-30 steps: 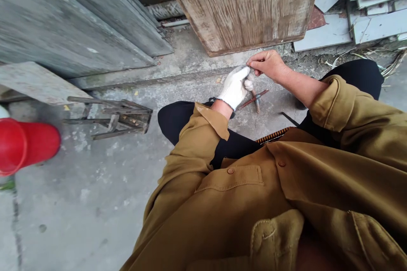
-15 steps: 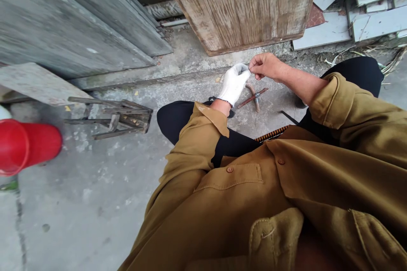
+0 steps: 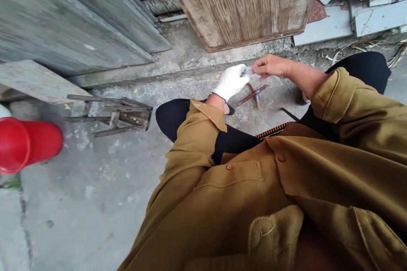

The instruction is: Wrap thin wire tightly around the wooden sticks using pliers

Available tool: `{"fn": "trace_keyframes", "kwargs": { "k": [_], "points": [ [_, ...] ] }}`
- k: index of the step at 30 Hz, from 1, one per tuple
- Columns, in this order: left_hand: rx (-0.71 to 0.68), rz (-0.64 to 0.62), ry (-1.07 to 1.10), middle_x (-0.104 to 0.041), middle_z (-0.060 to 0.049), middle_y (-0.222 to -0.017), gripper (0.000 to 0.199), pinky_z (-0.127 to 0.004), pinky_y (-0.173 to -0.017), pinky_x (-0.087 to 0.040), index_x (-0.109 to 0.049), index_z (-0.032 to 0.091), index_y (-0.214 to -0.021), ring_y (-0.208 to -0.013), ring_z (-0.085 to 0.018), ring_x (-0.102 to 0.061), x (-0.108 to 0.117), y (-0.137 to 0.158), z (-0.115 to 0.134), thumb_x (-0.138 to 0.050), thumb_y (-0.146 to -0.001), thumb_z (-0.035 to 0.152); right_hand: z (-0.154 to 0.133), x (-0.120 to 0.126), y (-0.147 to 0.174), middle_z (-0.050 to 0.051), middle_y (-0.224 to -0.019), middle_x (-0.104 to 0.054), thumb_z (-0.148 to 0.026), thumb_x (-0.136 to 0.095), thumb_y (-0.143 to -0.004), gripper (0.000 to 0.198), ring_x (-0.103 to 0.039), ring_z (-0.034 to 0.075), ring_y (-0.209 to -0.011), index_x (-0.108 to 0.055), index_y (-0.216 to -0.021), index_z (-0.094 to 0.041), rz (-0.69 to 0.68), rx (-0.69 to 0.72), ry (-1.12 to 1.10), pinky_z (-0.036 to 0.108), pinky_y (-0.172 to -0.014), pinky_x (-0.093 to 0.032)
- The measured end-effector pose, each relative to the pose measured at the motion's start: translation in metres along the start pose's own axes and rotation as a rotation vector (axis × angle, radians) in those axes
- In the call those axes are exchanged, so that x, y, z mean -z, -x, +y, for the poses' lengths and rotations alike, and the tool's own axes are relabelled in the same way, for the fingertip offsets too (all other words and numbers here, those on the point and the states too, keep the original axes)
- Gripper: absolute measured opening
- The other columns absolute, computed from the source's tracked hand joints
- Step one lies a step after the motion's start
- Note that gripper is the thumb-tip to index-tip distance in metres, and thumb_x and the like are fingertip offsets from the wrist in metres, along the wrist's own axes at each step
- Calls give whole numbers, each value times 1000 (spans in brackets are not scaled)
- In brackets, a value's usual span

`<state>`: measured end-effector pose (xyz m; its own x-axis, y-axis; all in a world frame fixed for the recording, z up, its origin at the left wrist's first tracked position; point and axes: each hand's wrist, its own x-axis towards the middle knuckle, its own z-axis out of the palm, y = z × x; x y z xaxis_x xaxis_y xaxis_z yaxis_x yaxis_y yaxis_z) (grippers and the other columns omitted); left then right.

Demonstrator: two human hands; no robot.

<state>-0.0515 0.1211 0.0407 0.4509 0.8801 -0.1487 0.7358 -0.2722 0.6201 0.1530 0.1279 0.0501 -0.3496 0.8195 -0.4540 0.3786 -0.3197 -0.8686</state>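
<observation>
My left hand (image 3: 233,80) wears a white knitted glove, and its fingers are curled with thumb and forefinger close together. Bare and facing it, my right hand (image 3: 270,67) has its fingertips pinched a short gap from the glove. Whatever either hand may hold is too small to make out. On the concrete just below the hands lies a tool with a curved wooden handle (image 3: 257,102) crossed by a rusty reddish bar (image 3: 244,98). Neither hand touches it.
A weathered wooden panel (image 3: 235,8) stands ahead on the ledge. Grey boards (image 3: 79,21) lean at the left, above a small wooden stool (image 3: 127,116) on its side and a red bucket (image 3: 44,142). Broken tiles (image 3: 337,25) are piled at the right.
My hands have moved slightly apart; earlier the fingertips met. The right hand is a little farther right, and the view has shifted slightly.
</observation>
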Motion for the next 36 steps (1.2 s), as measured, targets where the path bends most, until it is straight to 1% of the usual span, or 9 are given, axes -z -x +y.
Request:
{"fn": "trace_keyframes", "kwargs": {
  "k": [5, 9, 13, 18, 21, 26, 29, 33, 36],
  "points": [
    [27, 50, 81, -68, -3, -82, 5, -32, -76, -43, -65, 17, -84, -79, -18, -56, -2, 0, -2, -61, -81, 19, -6, -8, 5, 3, -77, -68, -37, -87, -85, 26, -65, 15, -77, -72, -82, -16, 63, 48, 95, 27, -71, -61],
    [29, 83, 74, -64, -3, -77, 1, -33, -76, -42, -63, 18, -81, -79, -19, -56, -7, 0, 0, -63, -80, 17, -5, -15, 4, 3, -76, -67, -28, -81, -88, 18, -64, 14, -73, -73, -84, -12, 141, 90, 255, 26, -70, -57],
    [31, 147, 105, -63, -2, -74, 6, -34, -78, -46, -62, 19, -78, -82, -20, -61, -12, 1, 4, -64, -80, 14, -4, -17, 3, 2, -74, -66, -19, -74, -91, 12, -64, 13, -72, -72, -81, -12, 192, 109, 323, 26, -71, -53],
    [78, 193, 213, -67, -1, -77, 8, -32, -80, -51, -64, 19, -81, -83, -18, -65, -15, 3, 6, -64, -83, 11, -8, -18, 3, -1, -64, -60, -17, -75, -89, 18, -58, 11, -62, -66, -74, -15, 198, 38, 172, 25, -65, -51],
    [121, 195, 322, -65, 0, -73, 10, -29, -74, -53, -63, 19, -81, -75, -16, -64, -18, 3, 5, -61, -85, 11, -10, -18, 3, -1, -60, -58, -17, -79, -89, 27, -56, 10, -58, -62, -67, -17, 188, 10, 51, 25, -65, -52],
    [180, 97, 515, -62, 3, -67, 10, -24, -57, -49, -61, 20, -84, -53, -10, -57, -19, 3, 4, -57, -89, 12, -9, -18, 4, -2, -58, -58, -15, -85, -85, 32, -55, 8, -55, -58, -68, -18, 175, -43, -117, 24, -63, -55],
    [194, 57, 578, -65, 2, -69, 9, -22, -54, -49, -62, 20, -89, -51, -9, -60, -17, 3, 4, -56, -90, 14, -9, -19, 3, -3, -59, -59, -17, -87, -84, 33, -55, 8, -53, -58, -71, -19, 170, -88, -194, 23, -59, -55],
    [184, 23, 605, -68, 0, -75, 6, -23, -58, -52, -63, 19, -94, -55, -10, -64, -13, 5, 5, -58, -92, 19, -9, -20, 2, -2, -58, -59, -12, -83, -87, 32, -54, 8, -52, -58, -67, -18, 202, -94, -177, 25, -62, -58],
    [206, 21, 600, -70, -1, -79, 7, -25, -62, -53, -64, 19, -95, -58, -10, -66, -11, 6, 7, -62, -94, 25, -8, -20, 1, -1, -58, -59, -10, -80, -88, 32, -59, 10, -55, -59, -66, -18, 205, -74, -100, 29, -70, -62]
  ]
}}
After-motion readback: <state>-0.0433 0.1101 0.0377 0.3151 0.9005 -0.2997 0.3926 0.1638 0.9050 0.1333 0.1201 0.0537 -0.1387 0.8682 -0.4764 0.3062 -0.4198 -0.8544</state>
